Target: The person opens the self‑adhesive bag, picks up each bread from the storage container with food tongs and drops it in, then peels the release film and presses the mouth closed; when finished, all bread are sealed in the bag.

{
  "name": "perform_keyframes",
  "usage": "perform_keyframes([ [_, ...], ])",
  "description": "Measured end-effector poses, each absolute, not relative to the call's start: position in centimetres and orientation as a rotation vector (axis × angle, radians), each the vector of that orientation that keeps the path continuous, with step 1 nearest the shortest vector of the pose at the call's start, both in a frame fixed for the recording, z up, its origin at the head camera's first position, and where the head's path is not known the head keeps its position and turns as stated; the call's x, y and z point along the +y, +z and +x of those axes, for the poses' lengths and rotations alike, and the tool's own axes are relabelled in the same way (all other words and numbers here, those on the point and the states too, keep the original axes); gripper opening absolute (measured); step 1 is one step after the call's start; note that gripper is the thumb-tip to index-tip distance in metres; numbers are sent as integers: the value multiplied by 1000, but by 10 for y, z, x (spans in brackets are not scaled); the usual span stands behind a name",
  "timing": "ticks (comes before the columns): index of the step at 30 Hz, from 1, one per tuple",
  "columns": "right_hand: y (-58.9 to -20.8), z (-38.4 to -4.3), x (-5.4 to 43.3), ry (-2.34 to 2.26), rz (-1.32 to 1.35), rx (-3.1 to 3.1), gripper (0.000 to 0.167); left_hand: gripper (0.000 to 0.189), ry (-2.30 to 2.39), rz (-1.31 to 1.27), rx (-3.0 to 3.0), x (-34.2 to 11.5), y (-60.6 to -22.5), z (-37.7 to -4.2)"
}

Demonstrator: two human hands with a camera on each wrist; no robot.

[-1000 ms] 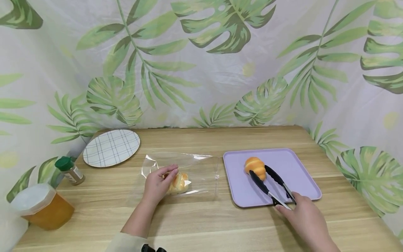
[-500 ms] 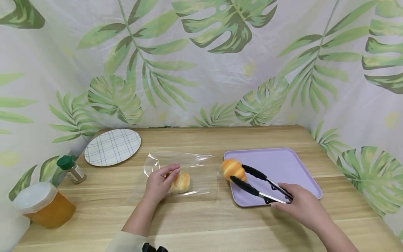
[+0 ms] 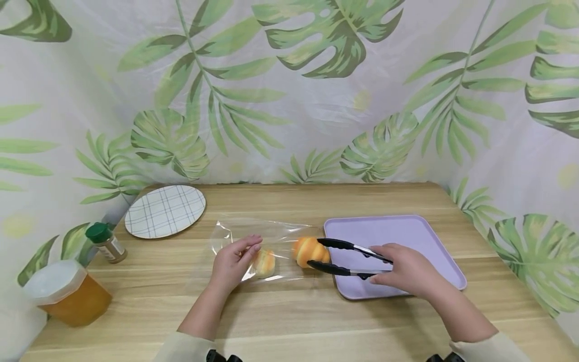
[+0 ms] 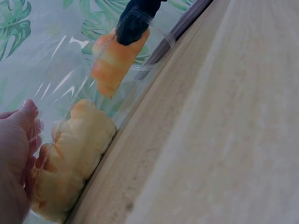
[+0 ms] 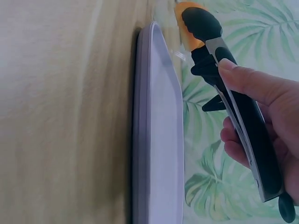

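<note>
My left hand (image 3: pixel 232 264) pinches the upper film of a clear plastic bag (image 3: pixel 285 230), raising it off the table. Inside the bag lies a pale golden bread roll (image 3: pixel 265 264), just right of that hand; the left wrist view shows the bread (image 4: pixel 77 161) through the film. My right hand (image 3: pixel 407 271) grips black-tipped metal tongs (image 3: pixel 339 270). An orange, ridged bread roll (image 3: pixel 305 250) is clamped between the tongs' tips, at the bag's right-hand mouth. In the left wrist view this orange roll (image 4: pixel 114 65) shows behind the film edge.
A lilac tray (image 3: pixel 407 231) lies under and beyond the tongs on the right. At back left is a checked oval plate (image 3: pixel 165 211). A green-capped spice jar (image 3: pixel 107 243) and a lidded amber tub (image 3: pixel 72 296) stand at the left edge.
The right hand has carried the orange roll in the tongs leftward, from above the tray to the bag's mouth. The left hand stays nearly where it was, still holding the film.
</note>
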State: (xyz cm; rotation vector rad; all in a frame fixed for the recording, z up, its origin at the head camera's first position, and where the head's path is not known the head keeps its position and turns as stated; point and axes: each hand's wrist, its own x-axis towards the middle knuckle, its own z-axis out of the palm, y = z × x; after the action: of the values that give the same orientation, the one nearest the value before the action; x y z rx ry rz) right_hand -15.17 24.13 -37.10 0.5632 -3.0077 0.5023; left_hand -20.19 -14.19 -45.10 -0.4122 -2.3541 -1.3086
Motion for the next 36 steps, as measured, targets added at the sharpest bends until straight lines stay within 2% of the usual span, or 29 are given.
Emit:
perform_keyframes([
  [8,-375,-176,222,694,576,-3085,67,15,-1321,-439,-2334,-142,-451,-202],
  [19,-380,-194,214,988,606,-3170,53,15,-1324,-456,-2279,-141,-450,-201],
  [28,-373,-196,203,1027,624,-3173,64,15,-1327,-482,-2275,-142,-451,-201],
  [36,-376,-204,192,1047,681,-3172,57,15,-1324,-512,-2255,-142,-452,-202],
])
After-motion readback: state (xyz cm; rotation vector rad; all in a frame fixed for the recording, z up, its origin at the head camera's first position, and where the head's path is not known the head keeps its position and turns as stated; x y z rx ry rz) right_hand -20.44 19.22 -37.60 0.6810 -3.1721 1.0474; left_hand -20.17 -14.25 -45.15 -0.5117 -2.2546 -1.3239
